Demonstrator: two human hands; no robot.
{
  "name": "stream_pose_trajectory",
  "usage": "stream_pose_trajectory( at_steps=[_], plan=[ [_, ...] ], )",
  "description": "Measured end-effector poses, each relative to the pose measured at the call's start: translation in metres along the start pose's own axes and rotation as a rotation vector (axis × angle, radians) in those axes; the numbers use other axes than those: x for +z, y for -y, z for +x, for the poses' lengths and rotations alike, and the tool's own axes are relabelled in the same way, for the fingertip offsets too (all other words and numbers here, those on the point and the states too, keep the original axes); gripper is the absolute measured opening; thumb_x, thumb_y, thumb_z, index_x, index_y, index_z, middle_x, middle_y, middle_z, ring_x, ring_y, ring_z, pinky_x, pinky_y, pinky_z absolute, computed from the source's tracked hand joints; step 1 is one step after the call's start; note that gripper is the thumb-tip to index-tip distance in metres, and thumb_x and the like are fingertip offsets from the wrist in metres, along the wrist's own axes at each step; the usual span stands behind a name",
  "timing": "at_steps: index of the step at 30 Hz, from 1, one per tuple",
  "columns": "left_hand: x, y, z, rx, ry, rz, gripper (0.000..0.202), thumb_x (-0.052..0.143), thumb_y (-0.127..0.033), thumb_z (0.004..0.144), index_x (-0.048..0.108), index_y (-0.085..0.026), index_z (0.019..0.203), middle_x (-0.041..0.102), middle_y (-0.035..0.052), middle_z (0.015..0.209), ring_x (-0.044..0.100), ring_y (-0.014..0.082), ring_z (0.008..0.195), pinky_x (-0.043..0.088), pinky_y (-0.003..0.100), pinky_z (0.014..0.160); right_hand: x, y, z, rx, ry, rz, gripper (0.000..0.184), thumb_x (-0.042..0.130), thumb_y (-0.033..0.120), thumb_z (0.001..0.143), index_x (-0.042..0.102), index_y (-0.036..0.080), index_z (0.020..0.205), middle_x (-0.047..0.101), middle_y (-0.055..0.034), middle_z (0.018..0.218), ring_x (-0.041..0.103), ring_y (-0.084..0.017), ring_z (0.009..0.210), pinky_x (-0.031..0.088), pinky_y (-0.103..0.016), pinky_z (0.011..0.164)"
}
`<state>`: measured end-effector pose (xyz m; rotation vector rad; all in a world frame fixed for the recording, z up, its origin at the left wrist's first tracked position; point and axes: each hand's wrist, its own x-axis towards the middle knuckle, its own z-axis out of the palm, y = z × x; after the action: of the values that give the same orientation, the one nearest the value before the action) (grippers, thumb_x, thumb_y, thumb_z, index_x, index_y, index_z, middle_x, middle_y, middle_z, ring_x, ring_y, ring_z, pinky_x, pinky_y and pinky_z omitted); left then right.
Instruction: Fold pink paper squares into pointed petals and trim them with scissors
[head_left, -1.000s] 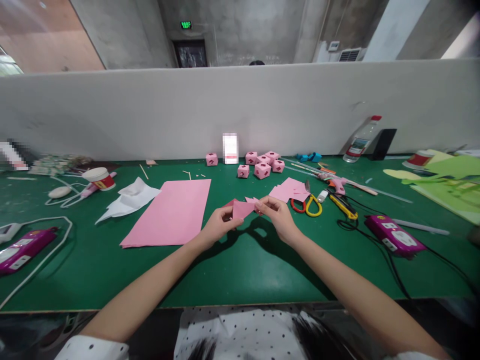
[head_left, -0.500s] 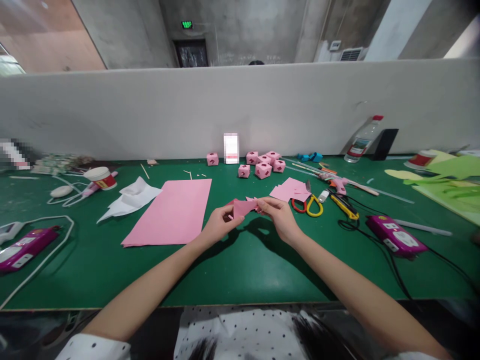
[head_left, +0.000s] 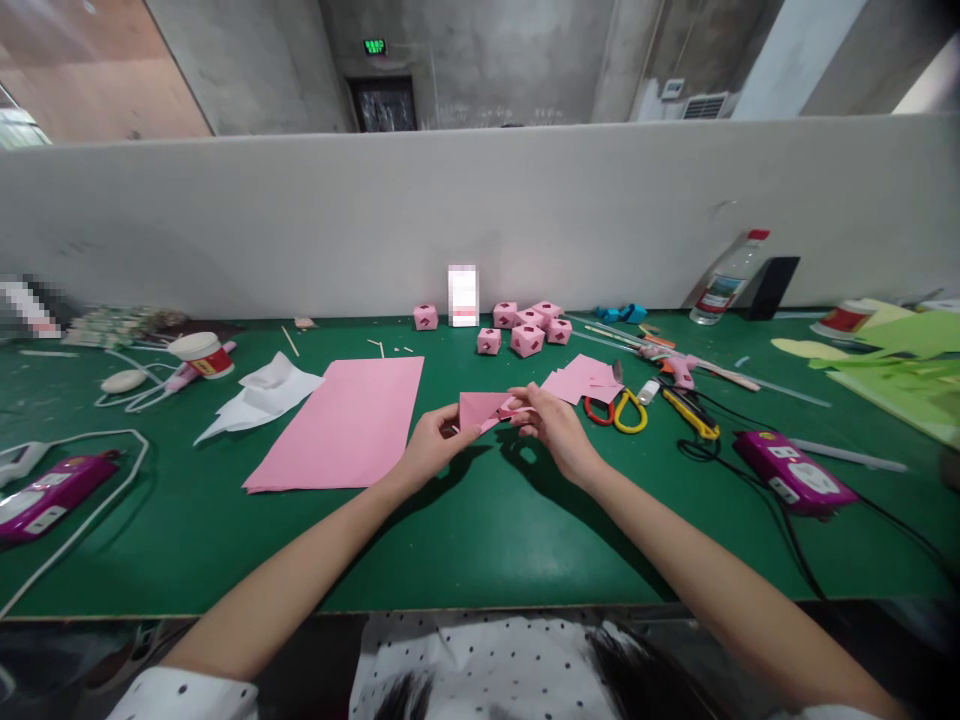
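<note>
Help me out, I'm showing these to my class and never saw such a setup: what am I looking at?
There is no machine: these are a person's bare hands. Every picture comes from one camera worn on that person's head, looking forward and down. The left hand holds folded pink paper; the right hand is at its other end, though whether it grips is unclear. On the green tabletop lie pink paper sheets to the left, with small pink paper boxes at the back. To the right are smaller pink paper pieces, scissors, a utility knife and a glue gun.
</note>
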<state>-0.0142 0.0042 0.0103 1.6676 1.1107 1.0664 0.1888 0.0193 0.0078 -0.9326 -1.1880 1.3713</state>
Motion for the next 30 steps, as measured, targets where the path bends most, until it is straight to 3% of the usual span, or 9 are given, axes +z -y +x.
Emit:
stream_pose_trajectory(
  at_steps=[5,13,18,23,30],
  plan=[
    [0.004,-0.001,-0.003,0.032,0.055,0.016,0.043,0.066,-0.038,0.077,0.069,-0.011,0.111,0.070,0.0069,0.095,0.059,0.0158,0.073,0.043,0.023,0.064,0.011,-0.004,-0.007,-0.030,0.196,-0.204,0.041,0.076,0.052,0.068,0.070,0.017,0.088,0.067,-0.0030,0.078,0.059,-0.015,0.070,0.046,-0.025,0.060],
    [0.000,-0.002,-0.004,0.021,0.016,-0.048,0.030,0.070,-0.042,0.072,0.064,-0.012,0.072,0.060,0.0003,0.068,0.052,0.0120,0.063,0.039,0.021,0.058,0.012,0.000,-0.011,-0.091,0.187,-0.336,0.038,0.077,0.050,0.065,0.066,0.015,0.073,0.056,0.0027,0.063,0.044,-0.010,0.055,0.034,-0.023,0.050],
    [0.000,-0.004,-0.003,-0.014,-0.032,-0.088,0.031,0.074,-0.041,0.069,0.065,-0.013,0.075,0.061,0.0003,0.069,0.053,0.0116,0.062,0.041,0.022,0.059,0.013,-0.007,-0.011,-0.104,0.297,-0.291,0.044,0.074,0.048,0.071,0.070,0.014,0.099,0.066,-0.0022,0.078,0.055,-0.015,0.065,0.044,-0.026,0.060],
    [0.001,-0.005,-0.001,-0.029,-0.020,-0.127,0.031,0.076,-0.042,0.068,0.066,-0.013,0.074,0.064,0.0018,0.073,0.054,0.0118,0.064,0.042,0.023,0.060,0.011,-0.018,-0.010,-0.127,0.327,-0.383,0.034,0.070,0.048,0.076,0.069,0.015,0.085,0.059,0.0007,0.063,0.047,-0.012,0.056,0.037,-0.024,0.052],
    [0.002,-0.006,-0.002,-0.056,-0.019,-0.233,0.028,0.076,-0.040,0.069,0.066,-0.014,0.072,0.061,-0.0001,0.070,0.051,0.0101,0.062,0.042,0.022,0.058,0.010,-0.014,-0.010,-0.136,0.359,-0.431,0.035,0.070,0.048,0.076,0.067,0.013,0.079,0.053,0.0020,0.063,0.041,-0.010,0.056,0.032,-0.023,0.051]
  ],
)
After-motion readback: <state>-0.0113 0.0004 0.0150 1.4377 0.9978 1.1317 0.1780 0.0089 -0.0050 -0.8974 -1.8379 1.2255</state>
